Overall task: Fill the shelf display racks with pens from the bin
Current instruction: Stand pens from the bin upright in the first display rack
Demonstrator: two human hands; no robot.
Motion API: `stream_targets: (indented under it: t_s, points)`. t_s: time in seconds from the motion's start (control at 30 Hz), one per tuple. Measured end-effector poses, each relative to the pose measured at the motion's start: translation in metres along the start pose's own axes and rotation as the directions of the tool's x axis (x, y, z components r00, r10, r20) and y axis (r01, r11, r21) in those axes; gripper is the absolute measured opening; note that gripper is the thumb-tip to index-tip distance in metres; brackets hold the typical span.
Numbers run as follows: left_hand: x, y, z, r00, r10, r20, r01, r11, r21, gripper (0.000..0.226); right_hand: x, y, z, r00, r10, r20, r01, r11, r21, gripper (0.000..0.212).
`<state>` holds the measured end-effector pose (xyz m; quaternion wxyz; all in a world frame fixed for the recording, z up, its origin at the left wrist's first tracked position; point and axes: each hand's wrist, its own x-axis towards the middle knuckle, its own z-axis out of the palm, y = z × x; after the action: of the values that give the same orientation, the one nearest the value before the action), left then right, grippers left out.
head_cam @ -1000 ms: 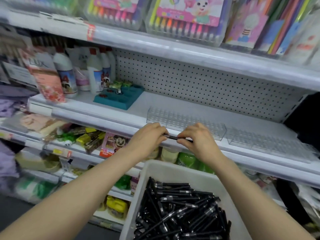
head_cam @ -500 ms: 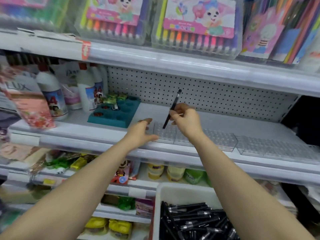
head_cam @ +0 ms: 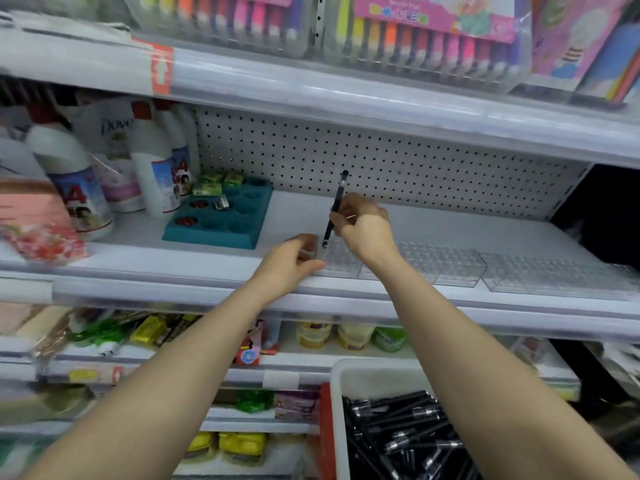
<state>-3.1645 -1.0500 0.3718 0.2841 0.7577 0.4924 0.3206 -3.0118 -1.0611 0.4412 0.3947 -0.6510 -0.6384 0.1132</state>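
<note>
Evidently aiming for a slot, the right hand (head_cam: pixel 363 226) pinches a black pen (head_cam: pixel 336 206) nearly upright, tip just over the left end of the clear display rack (head_cam: pixel 433 263). The left hand (head_cam: pixel 291 266) curls against that end, probably steadying it; whether it grips is unclear.

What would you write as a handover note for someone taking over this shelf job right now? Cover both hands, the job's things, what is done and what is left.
Right hand: pinches one black pen nearly upright, lower tip at the left end of the first clear rack.
Left hand: at that rack's left edge, fingers curled; unclear whether it holds the rack.
Second rack lies to the right. Bin below holds many pens.
Done: no pen stands in either rack.
Left: seat this pen, then fill both racks.
</note>
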Motion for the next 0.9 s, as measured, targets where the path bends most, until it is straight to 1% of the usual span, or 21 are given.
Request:
stream_targets:
  t_s: [0.07, 0.1, 0.3, 0.43, 0.5, 0.57, 0.6, 0.67, 0.73, 0.8, 0.9]
  points:
    - [0.001, -0.002, 0.000, 1.000, 0.000, -0.002, 0.000, 1.000, 0.022, 0.054, -0.005, 0.004, 0.007, 0.996, -0.004, 0.084, 0.010, 0.998, -0.063, 0.010]
    - [0.001, -0.003, 0.000, 1.000, 0.004, -0.001, -0.004, 1.000, 0.025, 0.055, -0.006, 0.005, 0.010, 0.995, -0.004, 0.099, 0.011, 0.997, -0.074, 0.011]
    - [-0.001, -0.002, 0.000, 1.000, -0.003, 0.016, 0.003, 1.000, 0.027, 0.056, -0.006, 0.007, 0.011, 0.999, 0.024, 0.049, -0.022, 0.999, -0.042, 0.014]
    - [-0.003, -0.001, -0.001, 1.000, -0.025, 0.015, 0.024, 1.000, 0.016, 0.060, -0.008, 0.008, 0.013, 0.999, 0.018, 0.052, -0.014, 0.997, -0.069, 0.015]
    - [-0.008, 0.006, -0.001, 0.999, -0.027, -0.021, 0.029, 0.996, 0.082, 0.065, -0.013, 0.011, 0.010, 0.999, -0.017, 0.039, 0.019, 0.997, -0.074, 0.020]
    - [-0.019, 0.016, -0.001, 0.990, 0.032, -0.134, -0.009, 0.985, 0.170, 0.066, -0.023, 0.015, 0.000, 0.999, -0.049, 0.006, 0.049, 0.998, -0.048, 0.029]
    - [-0.027, 0.023, -0.001, 0.976, 0.083, -0.203, -0.045, 0.981, 0.187, 0.062, -0.030, 0.018, -0.007, 0.997, -0.075, -0.015, 0.074, 0.996, -0.050, 0.031]
    - [-0.045, 0.037, 0.004, 0.925, 0.198, -0.324, -0.149, 0.974, 0.170, 0.044, -0.045, 0.027, -0.022, 0.990, -0.135, -0.049, 0.132, 0.989, -0.068, 0.029]
    - [-0.065, 0.052, 0.017, 0.893, 0.258, -0.368, -0.217, 0.964, 0.151, 0.028, -0.067, 0.039, -0.033, 0.984, -0.170, -0.055, 0.166, 0.984, -0.060, 0.025]
    - [-0.083, 0.061, 0.041, 0.898, 0.287, -0.333, -0.254, 0.957, 0.137, 0.022, -0.092, 0.055, -0.040, 0.981, -0.188, -0.046, 0.185, 0.981, -0.058, 0.023]
    - [-0.108, 0.062, 0.088, 0.933, 0.283, -0.222, -0.262, 0.958, 0.118, 0.024, -0.133, 0.085, -0.049, 0.984, -0.180, -0.011, 0.180, 0.983, -0.048, 0.019]
